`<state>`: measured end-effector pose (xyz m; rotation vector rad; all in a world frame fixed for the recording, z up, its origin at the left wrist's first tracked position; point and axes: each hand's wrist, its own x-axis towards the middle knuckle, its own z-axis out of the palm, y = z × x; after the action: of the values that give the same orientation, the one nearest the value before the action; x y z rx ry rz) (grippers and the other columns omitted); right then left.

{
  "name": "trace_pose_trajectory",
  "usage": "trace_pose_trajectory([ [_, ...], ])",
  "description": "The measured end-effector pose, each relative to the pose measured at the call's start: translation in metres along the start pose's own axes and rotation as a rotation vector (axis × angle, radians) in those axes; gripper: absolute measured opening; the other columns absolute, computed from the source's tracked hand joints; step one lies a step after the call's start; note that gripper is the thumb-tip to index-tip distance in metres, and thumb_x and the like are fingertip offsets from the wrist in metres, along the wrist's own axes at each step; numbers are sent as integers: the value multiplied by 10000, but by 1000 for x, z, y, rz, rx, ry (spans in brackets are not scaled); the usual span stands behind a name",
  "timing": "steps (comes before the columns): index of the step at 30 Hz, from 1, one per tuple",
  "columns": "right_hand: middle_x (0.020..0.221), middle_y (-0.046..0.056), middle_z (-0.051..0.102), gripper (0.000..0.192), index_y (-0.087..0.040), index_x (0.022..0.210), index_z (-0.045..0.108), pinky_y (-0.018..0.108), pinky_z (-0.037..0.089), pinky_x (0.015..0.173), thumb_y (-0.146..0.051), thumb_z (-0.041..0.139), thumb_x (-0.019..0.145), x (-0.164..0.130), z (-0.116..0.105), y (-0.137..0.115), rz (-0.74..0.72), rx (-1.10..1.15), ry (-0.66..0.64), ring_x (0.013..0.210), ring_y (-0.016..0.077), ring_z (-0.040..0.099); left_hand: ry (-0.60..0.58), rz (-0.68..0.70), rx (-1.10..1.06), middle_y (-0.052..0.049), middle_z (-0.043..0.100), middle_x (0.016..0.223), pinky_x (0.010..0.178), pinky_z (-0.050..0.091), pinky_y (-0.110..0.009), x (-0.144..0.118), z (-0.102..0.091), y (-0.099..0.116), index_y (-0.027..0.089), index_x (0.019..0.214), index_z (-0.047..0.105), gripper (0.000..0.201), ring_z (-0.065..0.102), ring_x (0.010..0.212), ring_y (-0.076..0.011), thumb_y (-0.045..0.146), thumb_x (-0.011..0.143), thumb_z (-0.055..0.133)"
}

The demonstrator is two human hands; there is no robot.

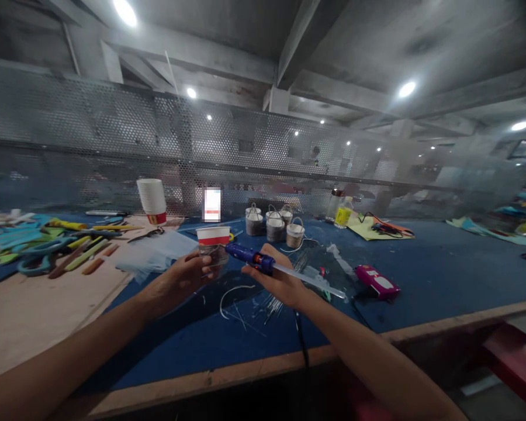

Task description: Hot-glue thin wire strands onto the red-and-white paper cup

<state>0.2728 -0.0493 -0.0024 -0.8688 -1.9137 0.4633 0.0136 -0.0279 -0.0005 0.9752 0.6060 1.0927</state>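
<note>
My left hand (pixel 188 270) is wrapped round a paper cup (pixel 213 236) with a white rim and a red band; its lower part is covered in something greyish brown. In my right hand (pixel 280 279) is a blue hot glue gun (pixel 248 255), a clear glue stick (pixel 311 280) jutting from its back end. The gun's nozzle points left at the cup's side; whether it touches cannot be made out. Past my hands stand several small covered cups with handles (pixel 275 227). Loose wires (pixel 274 307) lie on the blue table below my right hand.
A stack of paper cups (pixel 152 199) stands back left, near a lit screen (pixel 213 204). Scissors (pixel 41 257), craft knives and paper lie left on a pale board (pixel 70 301). To the right are a magenta device (pixel 377 282), a yellow-labelled bottle (pixel 343 213) and yellow paper (pixel 362 228).
</note>
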Motion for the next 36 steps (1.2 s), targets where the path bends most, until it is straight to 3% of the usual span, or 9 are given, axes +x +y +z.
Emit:
trace_pose_trajectory([
  [12,844,-17,488,328,-221,782,504,276,399,659,-420,720,928,-1,1,2,31,22,6,714,124,503,38,8,60,-111,799,1127,858,595,-314,0,-1,0,163,1077,823,283,727,932,-215,176,795,822],
  [17,847,-24,485,324,-219,784,510,274,386,661,-415,717,937,-1,1,3,8,14,10,713,120,497,-20,17,67,-124,795,1119,873,591,-317,0,-3,0,150,1120,816,282,716,880,-198,191,843,782],
  [23,828,-40,469,349,-220,795,492,265,381,663,-438,727,933,-1,2,8,17,7,13,708,115,482,-5,-2,54,-119,773,1232,887,589,-312,3,-7,-1,167,1120,812,284,715,1000,-220,194,838,787],
  [29,824,-34,484,357,-227,818,504,275,391,664,-490,714,937,-1,0,5,32,34,12,725,129,494,-31,0,44,-112,780,1200,895,588,-322,3,-9,-2,161,1160,799,305,701,860,-181,194,859,768],
  [36,803,-40,473,388,-231,819,480,284,377,654,-510,729,922,-2,-3,1,48,42,14,711,131,482,5,5,70,-109,788,1166,884,594,-342,2,-9,-2,185,1131,810,282,715,954,-223,200,852,775],
])
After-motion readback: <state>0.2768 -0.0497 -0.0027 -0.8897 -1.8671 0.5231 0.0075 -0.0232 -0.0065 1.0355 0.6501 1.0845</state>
